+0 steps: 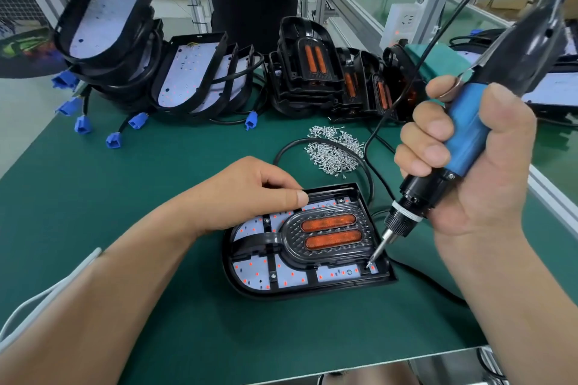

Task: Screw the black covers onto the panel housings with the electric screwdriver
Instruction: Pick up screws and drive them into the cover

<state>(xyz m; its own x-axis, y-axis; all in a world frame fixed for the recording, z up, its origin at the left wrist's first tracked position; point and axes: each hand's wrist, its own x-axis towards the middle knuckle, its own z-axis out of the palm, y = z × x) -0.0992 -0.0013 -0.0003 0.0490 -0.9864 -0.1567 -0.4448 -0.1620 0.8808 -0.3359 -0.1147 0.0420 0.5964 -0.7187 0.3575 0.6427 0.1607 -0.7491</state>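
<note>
Head view showed, nearest on the green mat [156, 322], a panel housing [237, 287] lying flat with a black cover [291, 236] seated in it, orange lenses [328, 222] facing up. The left hand [250, 194] held the housing's far rim, thumb laid along the top and fingers curled behind, while the right hand [475, 172] was wrapped in a fist round the blue grip of the electric screwdriver [466, 134], whose bit [380, 250] stood on the cover's near right corner. Farther back lay a pile of loose screws [334, 150], then more housings [194, 78] at far left and spare covers [309, 62] to their right, leaning upright.
</note>
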